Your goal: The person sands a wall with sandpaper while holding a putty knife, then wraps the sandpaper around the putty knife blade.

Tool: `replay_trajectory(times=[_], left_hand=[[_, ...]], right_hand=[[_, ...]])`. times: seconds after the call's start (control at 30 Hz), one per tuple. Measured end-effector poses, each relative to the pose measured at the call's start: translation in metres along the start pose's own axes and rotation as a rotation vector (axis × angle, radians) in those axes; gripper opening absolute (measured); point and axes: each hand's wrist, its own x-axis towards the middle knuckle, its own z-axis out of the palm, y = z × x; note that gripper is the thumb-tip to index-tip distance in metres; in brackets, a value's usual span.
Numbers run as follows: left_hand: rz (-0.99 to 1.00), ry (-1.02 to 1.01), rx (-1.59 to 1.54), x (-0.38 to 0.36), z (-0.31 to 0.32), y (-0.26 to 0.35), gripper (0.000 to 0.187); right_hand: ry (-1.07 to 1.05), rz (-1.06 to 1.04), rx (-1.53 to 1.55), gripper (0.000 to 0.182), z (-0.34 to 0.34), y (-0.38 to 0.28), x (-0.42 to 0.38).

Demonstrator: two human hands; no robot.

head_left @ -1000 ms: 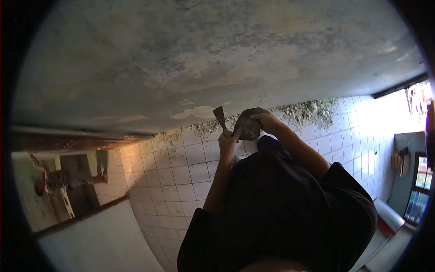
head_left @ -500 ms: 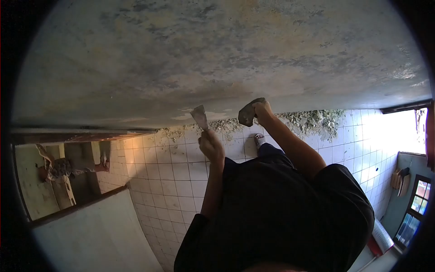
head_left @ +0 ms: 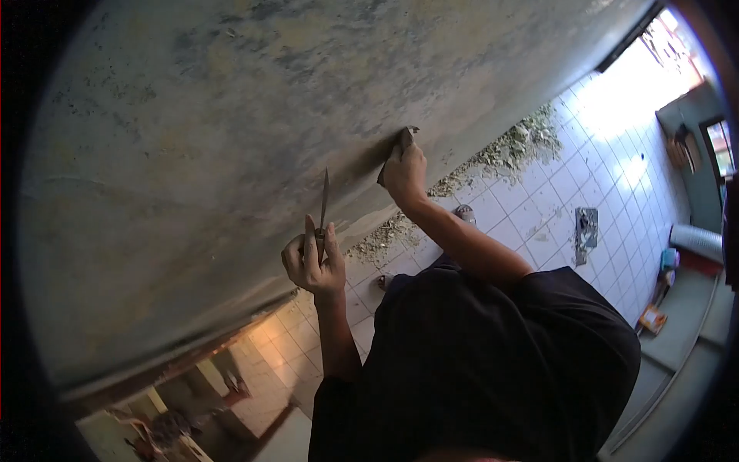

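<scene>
Two bare hands are raised by a stained wall point(head_left: 231, 115), each with something in its grasp. The left hand point(head_left: 314, 262) stands up from a nearly upright forearm, the wrist close to straight. Its grip is narrow around a scraper point(head_left: 325, 196): the thumb lies along one side, one finger stands straight along the other, and the remaining fingers bend more loosely. The scraper points upward, its blade seen edge-on; whether the tip touches the wall I cannot tell. The right arm point(head_left: 469, 239) slants up and across from the black shirt point(head_left: 493, 362), stretched out farther than the left. The right hand point(head_left: 406, 173) is curled tightly around a dark pad point(head_left: 409, 137), the back of the hand turned toward the camera. The pad appears to lie against the wall, its ends showing past the fingers, with a shadow beside it. The hands are well apart, the right one higher in view. Below, pale flakes point(head_left: 523, 146) lie along the foot of the wall on the tile floor point(head_left: 562, 185), near the person's feet point(head_left: 463, 213), and a flat dark thing point(head_left: 586, 225) rests on the tiles farther right
</scene>
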Motion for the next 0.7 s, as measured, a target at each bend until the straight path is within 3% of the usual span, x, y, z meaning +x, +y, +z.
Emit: replay_trajectory(times=[0.07, 0.17, 0.23, 0.27, 0.33, 0.4, 0.47, 0.6, 0.67, 0.7], left_hand=[[0.027, -0.052, -0.069, 0.004, -0.005, -0.017, 0.041], [0.121, -0.103, -0.137, 0.017, -0.008, -0.031, 0.044], [0.213, -0.128, -0.18, 0.026, -0.008, -0.039, 0.047], [0.239, -0.147, -0.199, 0.03, -0.011, -0.042, 0.047], [0.424, -0.071, -0.098, 0.043, -0.005, -0.045, 0.048], [0.479, -0.066, -0.061, 0.05, 0.001, -0.047, 0.046], [0.546, -0.074, -0.018, 0.053, 0.007, -0.056, 0.045], [0.655, -0.023, 0.045, 0.063, 0.026, -0.075, 0.032], [0.73, -0.044, 0.126, 0.065, 0.025, -0.083, 0.032], [0.745, -0.025, 0.142, 0.065, 0.027, -0.085, 0.031]], right_hand=[[0.065, 0.033, 0.097, 0.036, 0.011, -0.001, -0.008], [0.201, -0.023, -0.009, 0.039, 0.021, 0.009, 0.002], [0.16, 0.244, 0.032, 0.041, 0.017, 0.021, 0.019], [0.188, 0.266, 0.046, 0.041, 0.02, 0.027, 0.014], [0.189, 0.104, -0.042, 0.047, 0.025, 0.02, 0.009], [0.391, -0.202, -0.102, 0.051, 0.042, 0.014, -0.012], [0.261, 0.144, 0.01, 0.059, 0.028, 0.019, 0.009], [0.134, 0.381, 0.124, 0.061, 0.02, 0.045, 0.031], [0.473, -0.185, -0.086, 0.051, 0.054, 0.029, -0.009], [0.439, -0.111, -0.046, 0.044, 0.05, 0.023, -0.009]])
